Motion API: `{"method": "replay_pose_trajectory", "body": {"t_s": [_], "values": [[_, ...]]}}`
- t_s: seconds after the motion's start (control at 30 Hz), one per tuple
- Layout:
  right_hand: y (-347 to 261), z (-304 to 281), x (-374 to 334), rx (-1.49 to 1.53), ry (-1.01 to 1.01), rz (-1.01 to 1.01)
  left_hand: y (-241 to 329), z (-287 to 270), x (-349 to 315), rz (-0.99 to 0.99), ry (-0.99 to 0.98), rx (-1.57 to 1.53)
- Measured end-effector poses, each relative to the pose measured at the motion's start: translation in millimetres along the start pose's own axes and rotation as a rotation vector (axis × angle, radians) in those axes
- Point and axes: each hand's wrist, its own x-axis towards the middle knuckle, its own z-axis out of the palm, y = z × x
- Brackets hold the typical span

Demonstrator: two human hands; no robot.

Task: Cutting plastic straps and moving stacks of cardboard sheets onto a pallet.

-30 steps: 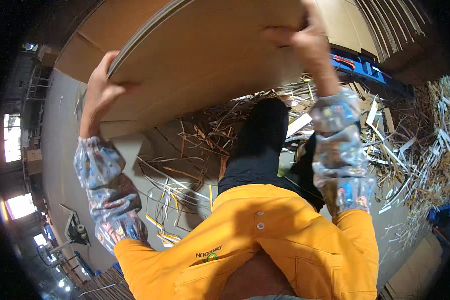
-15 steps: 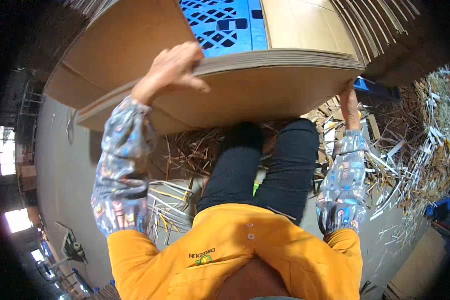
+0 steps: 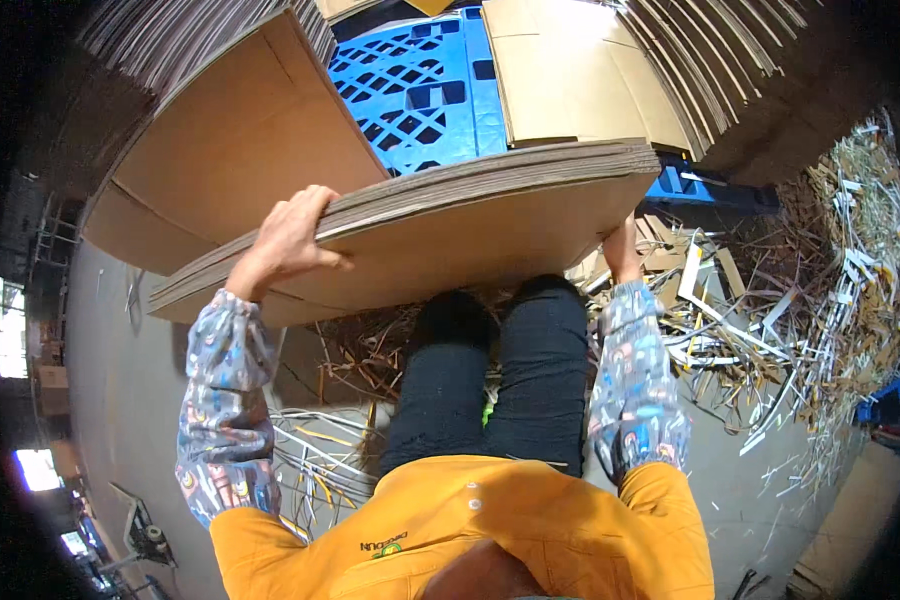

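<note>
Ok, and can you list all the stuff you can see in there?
Cardboard stack: 1, brown, between the hands
Brown cardboard: at least 1 sheet, upper left
Pale cardboard: at least 1 sheet, light brown, top, right of middle
Cardboard piles: 2, brown-grey, upper left and upper right
Pallet: at least 1, blue, top middle
Scraps: too many to count, brown, white, some yellow, mostly right
Floor: 1, grey, below
Windows: at least 2, bright white, far left
Shirt: 1, orange-yellow, bottom
Sleeves: 2, patterned, on forearms
Legs: 2, black trousers, middle
Left hand: 1, bare, on stack's left part
Right hand: 1, bare, stack's right end
</note>
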Motion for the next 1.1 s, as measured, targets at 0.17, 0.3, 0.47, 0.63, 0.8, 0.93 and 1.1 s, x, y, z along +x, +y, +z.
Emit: {"method": "replay_pose_trajectory", "body": {"t_s": [0.17,0.3,0.47,0.63,0.8,0.93,1.1], "values": [[30,-17,40,-0.634,-0.139,-0.709,19,2,35,0.005,0.077,0.057],[14,-40,67,-0.588,-0.112,-0.743,30,7,67,-0.019,0.080,0.133],[43,-21,58,-0.392,-0.251,-0.700,7,11,64,-0.008,0.100,0.071],[39,-15,68,-0.486,-0.186,-0.665,3,8,73,0.018,0.035,-0.020],[65,0,64,-0.472,-0.220,-0.890,4,13,71,0.033,0.060,-0.016],[44,1,87,-0.461,-0.311,-0.910,13,21,79,-0.031,0.273,0.022],[-5,-21,78,-1.189,0.004,-1.187,12,21,85,-0.058,0.290,0.103]]}}
